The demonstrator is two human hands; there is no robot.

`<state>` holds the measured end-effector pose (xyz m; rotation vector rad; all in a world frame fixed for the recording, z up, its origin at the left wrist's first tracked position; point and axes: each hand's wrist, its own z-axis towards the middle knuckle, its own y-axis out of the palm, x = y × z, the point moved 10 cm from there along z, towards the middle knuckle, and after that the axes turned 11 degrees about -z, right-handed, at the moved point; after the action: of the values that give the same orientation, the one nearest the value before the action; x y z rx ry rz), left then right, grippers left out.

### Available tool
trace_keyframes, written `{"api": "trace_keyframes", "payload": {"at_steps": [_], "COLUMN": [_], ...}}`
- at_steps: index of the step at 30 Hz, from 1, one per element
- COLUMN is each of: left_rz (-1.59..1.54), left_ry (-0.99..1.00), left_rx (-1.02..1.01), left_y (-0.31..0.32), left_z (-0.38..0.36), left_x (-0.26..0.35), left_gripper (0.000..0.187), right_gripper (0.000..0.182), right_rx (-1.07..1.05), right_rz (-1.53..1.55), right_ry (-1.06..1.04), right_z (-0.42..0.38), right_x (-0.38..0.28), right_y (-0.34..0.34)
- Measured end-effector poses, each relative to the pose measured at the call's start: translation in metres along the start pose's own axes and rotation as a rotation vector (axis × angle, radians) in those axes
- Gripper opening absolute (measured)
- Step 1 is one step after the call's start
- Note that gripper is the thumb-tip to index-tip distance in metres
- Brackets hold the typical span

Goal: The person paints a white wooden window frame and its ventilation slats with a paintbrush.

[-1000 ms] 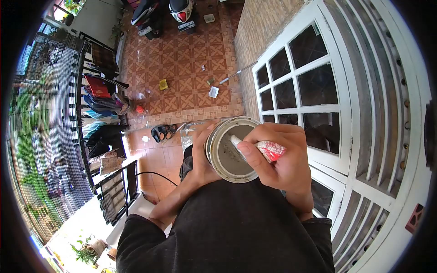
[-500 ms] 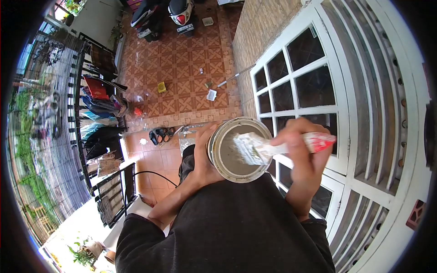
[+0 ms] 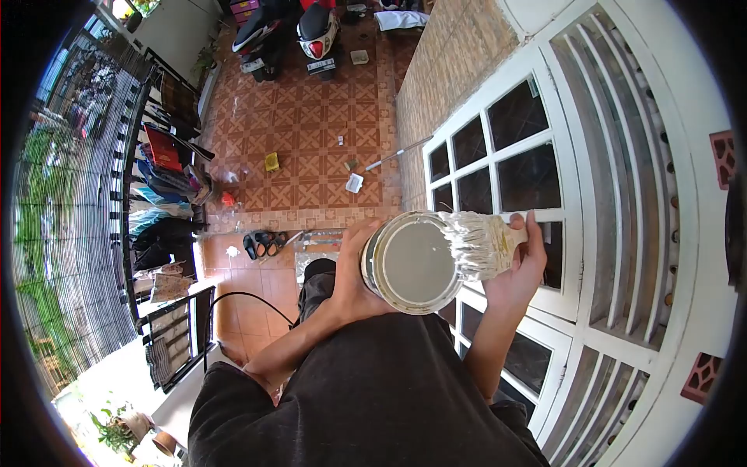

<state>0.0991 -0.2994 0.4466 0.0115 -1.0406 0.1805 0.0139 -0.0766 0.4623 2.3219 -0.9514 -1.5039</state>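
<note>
A round paint can [image 3: 412, 263] is held in front of my body, its open top facing me and greyish paint inside. My left hand [image 3: 354, 272] wraps around the can's left side. In my right hand [image 3: 520, 268] is a wide paintbrush [image 3: 481, 245], gripped near its base. White paint coats the bristles, which point left over the can's right rim. The brush handle is mostly hidden by my fingers.
White glass-paned doors [image 3: 498, 167] with louvres stand close on my right. Black sandals [image 3: 264, 244] and a white tray [image 3: 354, 183] lie on the tiled floor ahead. A clothes-laden rack [image 3: 163, 171] is at left, parked scooters [image 3: 317, 39] farther off.
My right hand has turned the brush and drawn it rightward, from over the middle of the can to its right rim. My left hand still holds the can.
</note>
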Motion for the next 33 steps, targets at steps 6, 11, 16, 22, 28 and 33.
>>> {"api": "trace_keyframes", "payload": {"at_steps": [6,11,16,22,28,33], "left_rz": [-0.074,-0.109,-0.155,-0.221,-0.308,-0.396], "left_ry": [-0.023,-0.013,-0.070,-0.106,-0.132,-0.101], "left_rx": [0.030,0.049,0.044,0.046,-0.005,0.000], "left_y": [-0.001,-0.001,-0.001,0.001,0.006,0.007], "left_z": [-0.008,-0.012,-0.017,-0.025,-0.023,-0.019], "left_x": [-0.008,-0.010,-0.018,-0.023,-0.021,-0.012], "left_gripper": [0.123,0.125,0.125,0.128,0.131,0.128], "right_gripper": [0.035,0.036,0.037,0.033,0.036,0.033], "right_rx": [-0.214,-0.032,-0.164,-0.122,-0.149,0.025], "right_rz": [0.002,-0.005,0.035,0.009,-0.031,-0.102], "right_ry": [0.014,-0.033,0.045,-0.075,-0.147,-0.177], "right_z": [-0.008,-0.018,-0.015,-0.027,-0.029,-0.031], "right_x": [0.006,-0.003,0.013,0.006,-0.002,0.001], "right_y": [0.005,0.008,0.006,0.007,0.006,-0.005]}}
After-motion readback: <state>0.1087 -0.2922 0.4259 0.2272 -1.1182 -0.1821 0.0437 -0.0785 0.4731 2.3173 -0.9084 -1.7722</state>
